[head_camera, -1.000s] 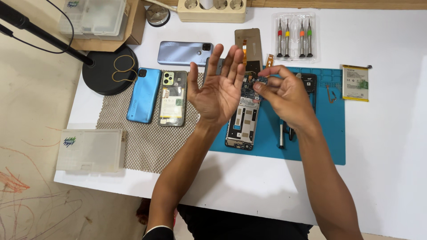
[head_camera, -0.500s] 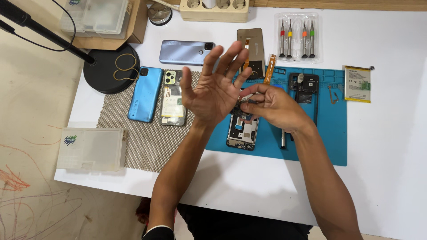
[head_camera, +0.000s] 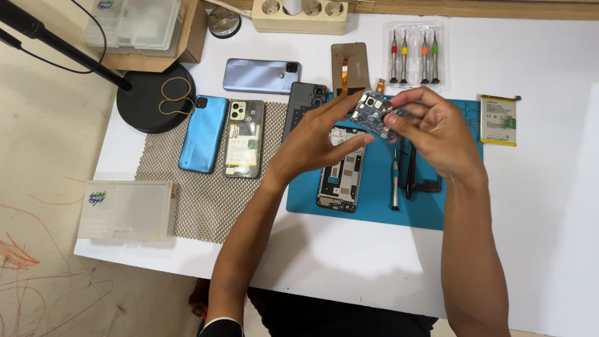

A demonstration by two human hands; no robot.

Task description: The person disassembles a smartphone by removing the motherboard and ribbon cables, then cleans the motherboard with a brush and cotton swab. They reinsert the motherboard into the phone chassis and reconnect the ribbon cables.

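A small blue phone circuit board (head_camera: 373,113) is held up above the blue work mat (head_camera: 374,203). My right hand (head_camera: 433,128) grips its right end between thumb and fingers. My left hand (head_camera: 315,138) pinches its left edge with fingertips, thumb stretched below. Under my hands lies an opened phone frame (head_camera: 340,175) on the mat. A screwdriver (head_camera: 394,181) and a black tool (head_camera: 412,178) lie beside the frame.
On the mesh pad (head_camera: 206,200) lie a blue phone (head_camera: 203,134) and an opened phone (head_camera: 244,138). Behind are a grey-blue phone (head_camera: 262,76), a dark back cover (head_camera: 299,106), a screen panel (head_camera: 349,65), a screwdriver set (head_camera: 414,53), a battery (head_camera: 498,120), a lamp base (head_camera: 156,100), plastic boxes (head_camera: 128,211).
My left hand went from spread open to pinching the board. My right hand lifted the board up and right; the dark back cover and phone frame are now uncovered.
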